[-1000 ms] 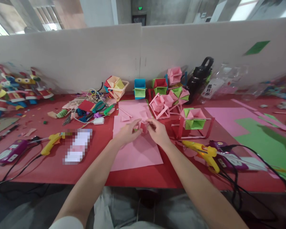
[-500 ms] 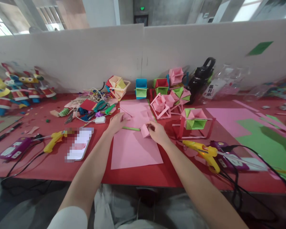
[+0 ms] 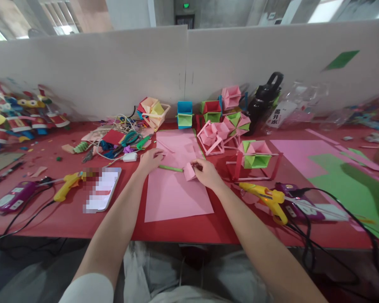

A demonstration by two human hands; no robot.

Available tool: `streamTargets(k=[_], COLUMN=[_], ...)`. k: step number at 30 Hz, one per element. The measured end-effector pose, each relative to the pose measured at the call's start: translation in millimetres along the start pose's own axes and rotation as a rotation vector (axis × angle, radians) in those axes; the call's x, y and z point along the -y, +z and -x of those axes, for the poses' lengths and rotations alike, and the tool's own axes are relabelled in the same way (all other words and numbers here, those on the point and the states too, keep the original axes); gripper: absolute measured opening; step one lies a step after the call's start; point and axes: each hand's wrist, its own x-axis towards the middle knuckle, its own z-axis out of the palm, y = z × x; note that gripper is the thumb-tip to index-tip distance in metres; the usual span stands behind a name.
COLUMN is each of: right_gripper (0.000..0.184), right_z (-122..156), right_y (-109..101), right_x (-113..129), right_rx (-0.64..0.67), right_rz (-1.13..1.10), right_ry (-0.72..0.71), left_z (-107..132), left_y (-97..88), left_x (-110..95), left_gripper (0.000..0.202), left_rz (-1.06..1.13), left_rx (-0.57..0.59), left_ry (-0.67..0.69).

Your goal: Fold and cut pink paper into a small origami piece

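Note:
My right hand [image 3: 206, 171] pinches a small folded pink paper box [image 3: 188, 171] at its right side, over a pink sheet of paper [image 3: 177, 202]. A thin green paper stick [image 3: 171, 168] runs leftward from the box; whether the two are joined I cannot tell. By the stick's left end, my left hand [image 3: 151, 160] rests over the sheet's left edge with fingers loosely stretched, apparently holding nothing. Just beyond its fingertips lies a narrow pink strip [image 3: 165, 146].
Paper wheel models [image 3: 255, 155] stand behind and to the right. Yellow glue guns [image 3: 267, 198] lie on both sides, with trailing cables. On the left are a phone [image 3: 104, 191], scissors and paper scraps [image 3: 113, 136]. A black bottle [image 3: 265, 101] stands near the white partition [image 3: 113, 71].
The whole view has shifted slightly left and up. My left hand has drawn back a little from the green stick. My right hand still holds the pink paper box, tilted slightly differently.

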Motion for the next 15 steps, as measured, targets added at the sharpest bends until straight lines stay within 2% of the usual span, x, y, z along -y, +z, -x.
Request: streamTargets(k=[3,5,8,11,15], right_gripper=[0.023,0.024,0.027,0.027,0.023], right_z=[-1,-2,-3,-1,5], right_y=[-5,-10,-19,-25,-27], right_x=[1,2,4,7,14], right_rx=[-0.061,-0.147,-0.302,-0.388,-0.396], right_rz=[0.003,0.007,0.059,0.197,0.462], right_ry=[0.007,-0.007,-0.133,-0.267,-0.248], left_z=[0,1,4,11,21], left_y=[-2.1,-6.6,-18.4,-34.1,-50.5], left_x=[1,1,0,-2,-8], left_gripper=[0.036,0.036,0.036,0.033,0.026], left_rz=[-0.012,-0.024,-0.044,-0.105,-0.241], left_rx=[-0.028,-0.065,-0.156,-0.246,-0.234], left_ry=[-0.030,-0.048,-0.081,-0.135,-0.245])
